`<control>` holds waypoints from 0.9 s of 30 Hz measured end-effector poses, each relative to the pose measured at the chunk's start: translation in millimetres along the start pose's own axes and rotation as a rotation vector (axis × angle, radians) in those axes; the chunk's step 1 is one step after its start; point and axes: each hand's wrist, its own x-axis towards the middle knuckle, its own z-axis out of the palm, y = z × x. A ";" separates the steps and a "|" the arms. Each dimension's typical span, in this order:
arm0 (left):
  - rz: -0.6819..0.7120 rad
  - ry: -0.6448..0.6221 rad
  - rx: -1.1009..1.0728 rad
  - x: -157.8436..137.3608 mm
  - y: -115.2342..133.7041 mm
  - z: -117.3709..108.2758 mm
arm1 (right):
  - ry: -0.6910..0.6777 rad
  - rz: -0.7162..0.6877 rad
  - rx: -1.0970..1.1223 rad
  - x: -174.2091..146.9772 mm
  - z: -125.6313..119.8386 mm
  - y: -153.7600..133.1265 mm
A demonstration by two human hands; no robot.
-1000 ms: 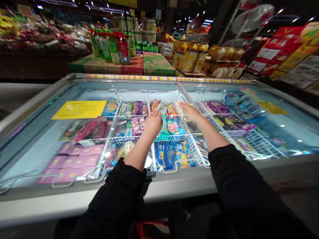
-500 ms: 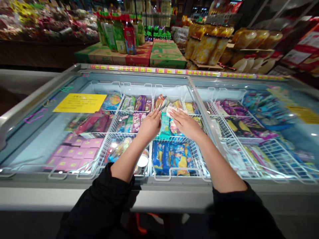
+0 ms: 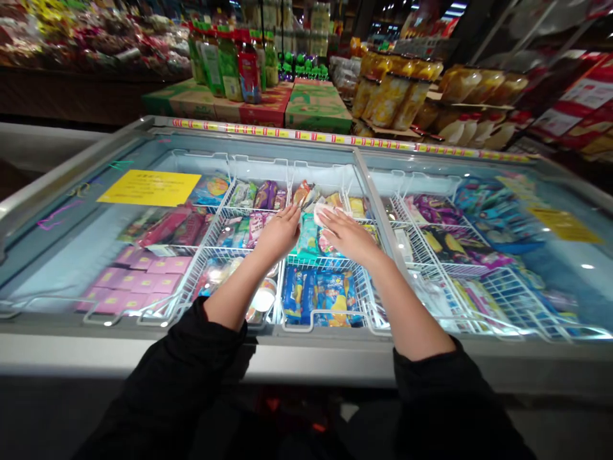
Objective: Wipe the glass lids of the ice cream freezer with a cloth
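Note:
My right hand (image 3: 345, 231) lies over a white cloth (image 3: 324, 211), pressing it against the glass lid (image 3: 330, 150) of a chest freezer. The cloth pokes out past the fingertips; whether it is fabric or paper I cannot tell. To its left, my left hand (image 3: 281, 231) rests on the same glass, fingers stretched out flat, with nothing seen in it. A ring shows on one of its fingers. Beneath the glass, between the hands, is a teal packet (image 3: 308, 237) in a white wire basket (image 3: 325, 260). Blue packets (image 3: 318, 297) lie nearer to me.
A yellow notice (image 3: 149, 188) is on the lid's left side. Pink boxes (image 3: 136, 281) sit inside below it. A metal frame bar (image 3: 378, 198) divides the lid to the right of my right hand. Behind the freezer stand bottles (image 3: 230, 64) on cartons and stacked jars (image 3: 390, 96).
The view has shifted slightly, so the freezer and both hands appear a little farther left. Relative to the glass, the hands and cloth have hardly moved.

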 end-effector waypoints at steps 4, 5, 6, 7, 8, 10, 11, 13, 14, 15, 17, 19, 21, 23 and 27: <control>-0.029 0.014 -0.006 -5.0 6.4 -4.9 | -0.066 -0.161 0.055 -36.9 -1.3 -11.7; -0.041 0.013 -0.006 -8.4 9.7 -5.8 | -0.076 -0.174 0.068 -46.8 -2.9 -9.9; -0.053 0.011 -0.002 -12.6 13.5 -6.4 | -0.082 -0.175 0.077 -54.6 -4.6 -6.1; -0.059 0.012 0.003 -17.4 17.7 -6.6 | -0.079 -0.166 0.082 -59.3 -6.1 -0.6; -0.061 0.017 0.011 -22.6 21.8 -6.5 | -0.068 -0.150 0.083 -60.0 -7.2 5.8; -0.054 0.028 0.026 -32.9 29.0 -5.9 | -0.028 -0.102 0.068 -50.0 -7.8 18.2; -0.050 0.034 0.030 -37.4 31.8 -5.9 | -0.003 -0.074 0.053 -40.6 -7.2 22.5; -0.046 0.036 0.032 -44.6 35.6 -6.7 | 0.033 -0.024 0.016 -19.0 -4.7 24.8; -0.047 0.036 0.032 -47.2 36.9 -7.4 | 0.041 -0.009 0.000 -9.6 -3.0 22.3; -0.051 0.038 0.032 -49.3 37.8 -8.2 | 0.044 -0.003 -0.009 -2.8 -1.3 17.8; -0.066 0.051 0.031 -52.1 39.1 -9.4 | 0.021 -0.029 0.002 0.3 1.2 5.0; -0.082 0.071 0.030 -53.5 39.5 -9.6 | -0.032 -0.102 0.047 -10.9 1.9 -6.8; -0.085 0.079 0.027 -53.5 39.0 -8.8 | -0.087 -0.189 0.106 -30.4 0.3 -10.9; -0.079 0.070 0.020 -52.7 37.8 -7.8 | -0.111 -0.231 0.151 -48.1 -3.8 -4.3; -0.076 0.056 -0.008 -50.5 35.3 -6.7 | -0.016 -0.064 0.114 -50.1 -12.1 21.1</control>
